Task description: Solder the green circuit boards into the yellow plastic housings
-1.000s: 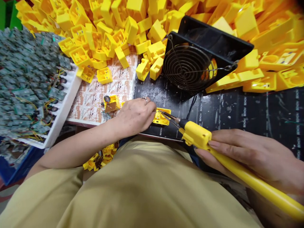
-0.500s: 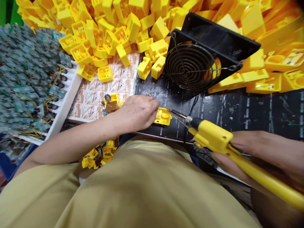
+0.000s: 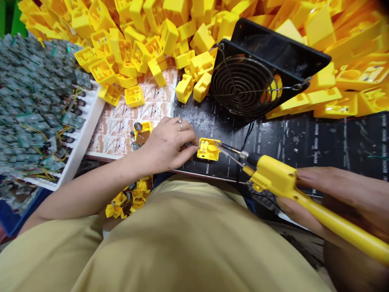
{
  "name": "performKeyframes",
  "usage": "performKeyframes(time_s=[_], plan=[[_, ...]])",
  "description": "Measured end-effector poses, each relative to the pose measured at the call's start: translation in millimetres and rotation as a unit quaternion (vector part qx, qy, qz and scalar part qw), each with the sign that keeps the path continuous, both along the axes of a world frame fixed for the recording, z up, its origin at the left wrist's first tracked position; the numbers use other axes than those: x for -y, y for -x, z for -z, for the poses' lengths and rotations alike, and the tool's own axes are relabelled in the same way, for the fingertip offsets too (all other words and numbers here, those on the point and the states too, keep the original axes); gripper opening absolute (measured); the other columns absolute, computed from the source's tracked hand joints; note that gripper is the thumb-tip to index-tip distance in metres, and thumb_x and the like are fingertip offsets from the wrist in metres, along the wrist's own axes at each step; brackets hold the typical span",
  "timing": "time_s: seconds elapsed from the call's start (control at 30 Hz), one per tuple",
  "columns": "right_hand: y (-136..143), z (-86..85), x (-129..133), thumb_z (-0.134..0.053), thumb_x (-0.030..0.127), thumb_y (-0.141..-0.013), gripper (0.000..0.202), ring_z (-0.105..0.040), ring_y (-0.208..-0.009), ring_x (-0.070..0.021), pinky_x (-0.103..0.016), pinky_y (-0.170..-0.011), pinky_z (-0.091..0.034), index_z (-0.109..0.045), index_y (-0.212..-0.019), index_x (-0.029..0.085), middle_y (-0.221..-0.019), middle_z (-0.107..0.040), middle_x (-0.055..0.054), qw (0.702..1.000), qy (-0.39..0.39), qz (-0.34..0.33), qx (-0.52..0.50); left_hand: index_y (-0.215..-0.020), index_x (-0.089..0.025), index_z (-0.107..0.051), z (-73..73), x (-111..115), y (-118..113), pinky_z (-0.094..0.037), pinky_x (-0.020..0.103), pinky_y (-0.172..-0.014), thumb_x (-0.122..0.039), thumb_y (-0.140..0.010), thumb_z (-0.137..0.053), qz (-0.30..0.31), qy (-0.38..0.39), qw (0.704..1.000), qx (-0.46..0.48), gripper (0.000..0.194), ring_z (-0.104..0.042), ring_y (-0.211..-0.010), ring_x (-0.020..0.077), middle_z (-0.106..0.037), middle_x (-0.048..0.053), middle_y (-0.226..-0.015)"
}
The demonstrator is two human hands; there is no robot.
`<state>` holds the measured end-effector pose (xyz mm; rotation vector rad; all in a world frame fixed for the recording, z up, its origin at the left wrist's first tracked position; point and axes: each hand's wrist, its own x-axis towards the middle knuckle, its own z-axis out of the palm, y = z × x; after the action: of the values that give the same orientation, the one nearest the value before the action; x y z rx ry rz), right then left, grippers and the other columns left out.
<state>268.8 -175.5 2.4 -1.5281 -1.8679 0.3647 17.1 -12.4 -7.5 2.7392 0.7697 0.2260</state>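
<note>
A small open yellow plastic case [image 3: 209, 149] lies on the black bench top, its hollow side up with a round grille inside. Thumb and fingers of my left hand [image 3: 170, 144] are pinched together at the case's left edge; what is between the tips is too small to make out. My right hand [image 3: 331, 198] grips a yellow soldering gun [image 3: 276, 174] with a solder feed tube. Its metal tip reaches the case's right side, near the upper corner. Left of my left hand sits another yellow case [image 3: 143, 132] with a brown board and a round black part.
A black fan [image 3: 243, 87] with a wire guard stands behind the case. Yellow housings [image 3: 139, 52] are heaped along the back. At left, a white foam tray [image 3: 82, 138] holds many grey-green wired modules [image 3: 33, 97]. More yellow pieces [image 3: 130, 198] lie below the bench edge.
My left hand has drawn back to the left, uncovering more of the case. The soldering gun has shifted slightly right, its tip still at the case.
</note>
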Motion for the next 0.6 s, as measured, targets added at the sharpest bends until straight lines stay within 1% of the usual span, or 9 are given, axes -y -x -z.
performKeyframes(time_s=[0.03, 0.1, 0.17, 0.23, 0.27, 0.33, 0.4, 0.47, 0.6], plan=[[-3, 0.3, 0, -0.076, 0.018, -0.078, 0.032, -0.069, -0.076, -0.0136, -0.022, -0.069, -0.062, -0.063, -0.106, 0.026, -0.084, -0.07, 0.0, 1.0, 0.003, -0.025, -0.017, -0.083, -0.018, -0.07, 1.9, 2, 0, -0.041, 0.034, -0.081, -0.027, -0.091, -0.051, 0.003, 0.005, 1.0, 0.001, 0.023, -0.061, -0.085, 0.0187, -0.07, 0.004, -0.088], [-6, 1.0, -3, -0.077, 0.015, -0.076, 0.032, -0.07, -0.078, -0.0139, -0.023, -0.07, -0.063, -0.062, -0.102, 0.023, -0.082, -0.071, -0.001, 0.997, -0.028, -0.071, -0.015, -0.082, -0.018, -0.07, 5.8, 7, -1, -0.039, 0.035, -0.081, -0.025, -0.091, -0.05, 0.005, 0.001, 1.0, -0.008, 0.023, -0.059, -0.085, 0.0189, -0.07, 0.004, -0.09], [-7, 1.6, -10, -0.077, 0.016, -0.077, 0.029, -0.07, -0.076, -0.0135, -0.022, -0.068, -0.063, -0.06, -0.1, 0.021, -0.079, -0.071, -0.001, 0.99, -0.07, -0.117, 0.021, -0.082, -0.017, -0.069, 8.7, 10, -4, -0.038, 0.035, -0.08, -0.024, -0.091, -0.05, 0.003, -0.006, 1.0, -0.018, 0.022, -0.058, -0.085, 0.0189, -0.07, 0.005, -0.09], [-8, 2.6, -17, -0.075, 0.02, -0.081, 0.021, -0.07, -0.07, -0.0121, -0.019, -0.064, -0.061, -0.06, -0.096, 0.021, -0.076, -0.071, 0.0, 0.981, -0.102, -0.159, 0.056, -0.082, -0.017, -0.069, 9.6, 11, -7, -0.037, 0.034, -0.079, -0.024, -0.089, -0.051, 0.0, -0.008, 1.0, -0.028, 0.021, -0.057, -0.084, 0.0182, -0.069, 0.004, -0.089], [-9, 3.3, -19, -0.073, 0.022, -0.083, 0.015, -0.069, -0.068, -0.0115, -0.019, -0.063, -0.061, -0.06, -0.092, 0.021, -0.075, -0.071, 0.0, 0.977, -0.107, -0.169, 0.069, -0.082, -0.017, -0.069, 9.4, 11, -9, -0.037, 0.034, -0.079, -0.024, -0.089, -0.051, -0.001, -0.012, 0.999, -0.033, 0.02, -0.057, -0.083, 0.0181, -0.069, 0.004, -0.088], [-11, 4.9, -22, -0.068, 0.027, -0.087, 0.009, -0.069, -0.067, -0.0112, -0.02, -0.065, -0.062, -0.061, -0.086, 0.021, -0.074, -0.071, -0.001, 0.977, -0.104, -0.163, 0.087, -0.08, -0.017, -0.069, 8.4, 10, -11, -0.036, 0.034, -0.077, -0.025, -0.088, -0.052, 0.0, -0.029, 0.999, -0.041, 0.021, -0.056, -0.082, 0.0183, -0.069, 0.004, -0.085], [-12, 6.1, -23, -0.067, 0.029, -0.088, 0.011, -0.069, -0.068, -0.011, -0.021, -0.068, -0.062, -0.061, -0.083, 0.021, -0.075, -0.071, -0.001, 0.978, -0.098, -0.16, 0.092, -0.077, -0.017, -0.068, 7.4, 9, -12, -0.035, 0.035, -0.075, -0.026, -0.088, -0.051, 0.005, -0.049, 0.998, -0.048, 0.022, -0.056, -0.081, 0.019, -0.068, 0.004, -0.083], [-12, 5.7, -24, -0.067, 0.03, -0.088, 0.012, -0.068, -0.067, -0.0101, -0.02, -0.068, -0.062, -0.061, -0.084, 0.021, -0.076, -0.071, -0.001, 0.976, -0.103, -0.168, 0.094, -0.076, -0.017, -0.068, 6.7, 9, -13, -0.035, 0.036, -0.074, -0.027, -0.089, -0.051, 0.012, -0.066, 0.996, -0.05, 0.024, -0.056, -0.08, 0.0196, -0.068, 0.005, -0.082], [-9, -1.3, -32, -0.067, 0.028, -0.089, 0.011, -0.068, -0.068, -0.008, -0.017, -0.068, -0.06, -0.06, -0.086, 0.02, -0.074, -0.071, 0.0, 0.967, -0.129, -0.198, 0.091, -0.074, -0.017, -0.067, 6.3, 10, -15, -0.036, 0.037, -0.074, -0.027, -0.088, -0.05, 0.022, -0.089, 0.994, -0.052, 0.025, -0.056, -0.079, 0.0207, -0.067, 0.005, -0.08]])
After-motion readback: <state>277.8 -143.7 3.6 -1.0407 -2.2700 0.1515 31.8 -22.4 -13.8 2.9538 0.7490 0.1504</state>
